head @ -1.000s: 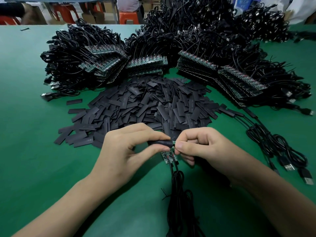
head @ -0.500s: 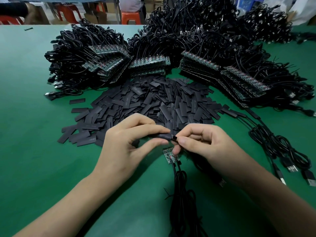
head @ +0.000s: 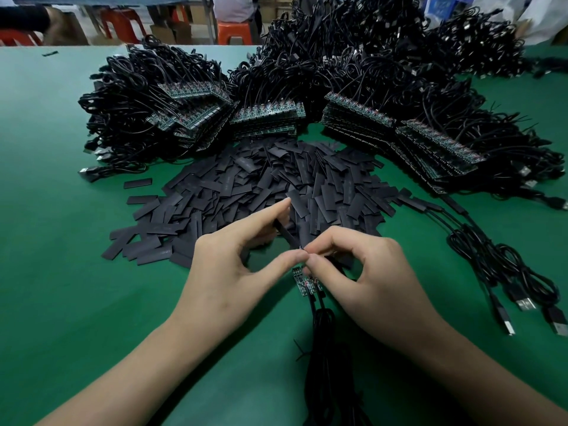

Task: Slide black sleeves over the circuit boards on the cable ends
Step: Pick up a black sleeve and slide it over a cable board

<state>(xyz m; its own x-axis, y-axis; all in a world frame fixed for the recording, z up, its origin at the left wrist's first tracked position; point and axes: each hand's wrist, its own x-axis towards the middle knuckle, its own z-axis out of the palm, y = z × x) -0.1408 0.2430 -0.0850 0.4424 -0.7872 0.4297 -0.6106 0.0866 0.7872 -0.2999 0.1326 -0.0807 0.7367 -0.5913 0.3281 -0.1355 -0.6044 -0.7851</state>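
The left hand pinches a slanted black sleeve. The right hand pinches a cable end at its mouth, above bare circuit boards.

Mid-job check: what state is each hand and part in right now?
Left hand: pinches the held sleeve.
Right hand: pinches the cable end at the sleeve's mouth.
Held sleeve: tilted, lifted off the table.
Bare boards: unsleeved, below the hands.
Sleeve pile: loose, flat on the table.
Sleeved cables: covered, lying at right.
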